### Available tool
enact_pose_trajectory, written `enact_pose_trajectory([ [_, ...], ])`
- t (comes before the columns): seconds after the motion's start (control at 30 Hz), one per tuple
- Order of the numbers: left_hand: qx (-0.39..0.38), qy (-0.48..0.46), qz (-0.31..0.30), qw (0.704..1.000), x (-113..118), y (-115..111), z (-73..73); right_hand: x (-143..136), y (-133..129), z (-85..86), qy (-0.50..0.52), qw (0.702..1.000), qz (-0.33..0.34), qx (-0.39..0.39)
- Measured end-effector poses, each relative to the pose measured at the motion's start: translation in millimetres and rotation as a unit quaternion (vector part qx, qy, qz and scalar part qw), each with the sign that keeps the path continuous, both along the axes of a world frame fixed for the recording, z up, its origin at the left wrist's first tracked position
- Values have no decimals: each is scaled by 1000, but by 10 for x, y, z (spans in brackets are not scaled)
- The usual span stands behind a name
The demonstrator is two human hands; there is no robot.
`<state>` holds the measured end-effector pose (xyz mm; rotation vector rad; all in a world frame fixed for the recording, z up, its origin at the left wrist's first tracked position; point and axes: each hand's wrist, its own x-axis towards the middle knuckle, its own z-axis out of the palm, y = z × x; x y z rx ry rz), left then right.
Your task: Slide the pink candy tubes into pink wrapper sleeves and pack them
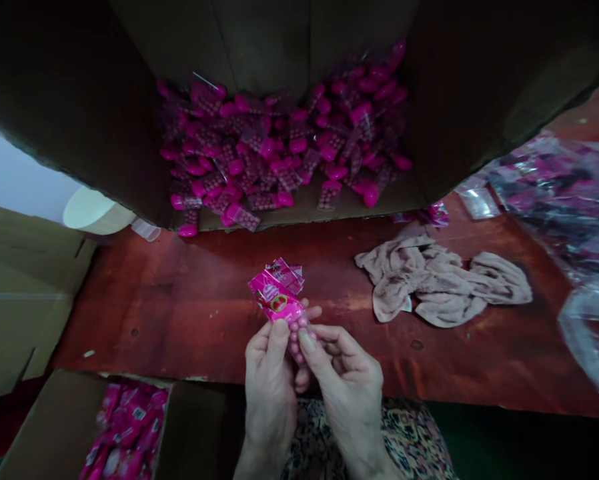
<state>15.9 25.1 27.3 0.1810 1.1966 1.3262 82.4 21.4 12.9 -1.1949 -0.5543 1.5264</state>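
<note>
Just above the near edge of the table, my left hand [269,373] pinches a glossy pink printed packet [278,297] with its thumb on top. My right hand [337,367] is closed on a small clear container of pink candy balls [296,339], its thumb pressing from the right. The container meets the packet's lower end; whether it is partly inside, I cannot tell. Behind the packet lies another pink printed wrapper [292,273]; its support is hidden.
A large cardboard box [264,40] on its side holds many pink-capped candy containers [279,147]. A crumpled cloth [444,277] lies right on the red table [179,300]. Plastic-bagged items [564,193] sit far right. Lower left, an open carton [44,427] contains pink packets [132,420].
</note>
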Motion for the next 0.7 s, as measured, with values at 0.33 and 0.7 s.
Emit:
enact_pose_trajectory([
  [0.33, -16, 24, 30, 999, -53, 18, 7, -9, -36, -5, 3, 998, 59, -10],
  [0.7, 3, 1, 31, 1000, -67, -13, 32, -45, -7, -36, -34, 996, 51, 61],
])
